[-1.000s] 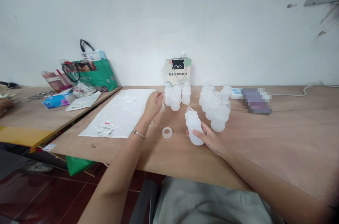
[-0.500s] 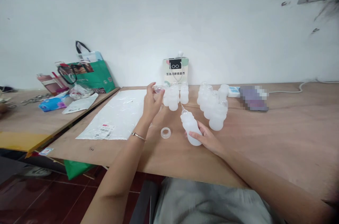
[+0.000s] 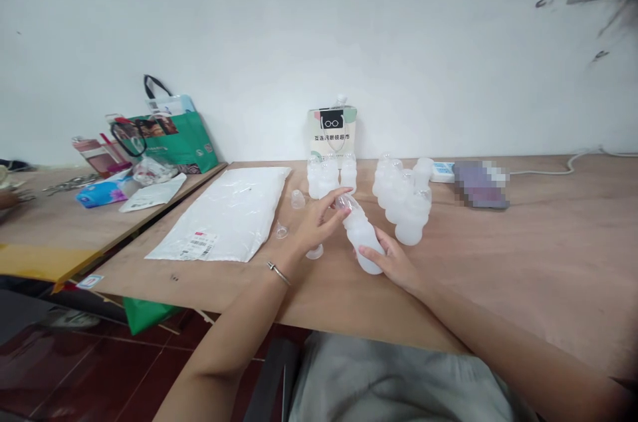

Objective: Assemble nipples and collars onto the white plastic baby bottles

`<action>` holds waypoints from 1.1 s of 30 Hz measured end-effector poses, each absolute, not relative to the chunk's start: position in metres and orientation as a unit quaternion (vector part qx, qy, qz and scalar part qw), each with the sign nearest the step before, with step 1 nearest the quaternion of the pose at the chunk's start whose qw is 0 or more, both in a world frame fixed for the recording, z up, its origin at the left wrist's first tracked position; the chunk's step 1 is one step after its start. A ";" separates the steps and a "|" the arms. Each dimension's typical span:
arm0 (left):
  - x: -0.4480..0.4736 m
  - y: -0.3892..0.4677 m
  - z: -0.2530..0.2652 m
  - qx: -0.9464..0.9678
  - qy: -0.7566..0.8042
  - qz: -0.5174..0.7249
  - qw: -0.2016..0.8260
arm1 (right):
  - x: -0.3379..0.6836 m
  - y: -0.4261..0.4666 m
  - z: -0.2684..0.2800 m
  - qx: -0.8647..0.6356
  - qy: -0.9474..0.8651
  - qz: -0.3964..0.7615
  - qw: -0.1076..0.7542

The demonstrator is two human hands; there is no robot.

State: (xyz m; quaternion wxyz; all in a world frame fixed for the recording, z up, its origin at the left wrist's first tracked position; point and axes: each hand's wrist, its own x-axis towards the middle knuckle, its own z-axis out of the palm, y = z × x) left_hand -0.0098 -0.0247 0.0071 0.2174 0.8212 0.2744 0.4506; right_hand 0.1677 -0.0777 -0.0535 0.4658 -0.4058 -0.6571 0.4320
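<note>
A frosted white baby bottle (image 3: 365,244) leans to the left in my right hand (image 3: 395,264), whose fingers wrap round its lower body. At its top end sits a clear dome cap (image 3: 343,202). My left hand (image 3: 319,221) grips this cap between thumb and fingers, covering part of it. Under and beside my left wrist lie a clear ring (image 3: 315,252), partly hidden, and a clear nipple (image 3: 282,230). Another clear dome cap (image 3: 298,199) stands farther back.
Several capped bottles stand behind my hands (image 3: 323,179) and to the right (image 3: 399,196). A white plastic mailer (image 3: 224,209) lies left. A paper bag (image 3: 331,133) leans at the wall. A blurred purple item (image 3: 479,184) and a small white box (image 3: 442,172) sit right. A green bag (image 3: 187,143) stands far left.
My left hand has moved right and down, bringing the clear cap onto the bottle's pointed tip. The ring is now partly behind my left wrist. The right hand keeps its hold.
</note>
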 end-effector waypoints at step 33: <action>-0.004 0.012 0.039 0.810 0.303 0.475 0.163 | 0.164 -0.071 -0.055 -0.413 -0.523 0.513 0.540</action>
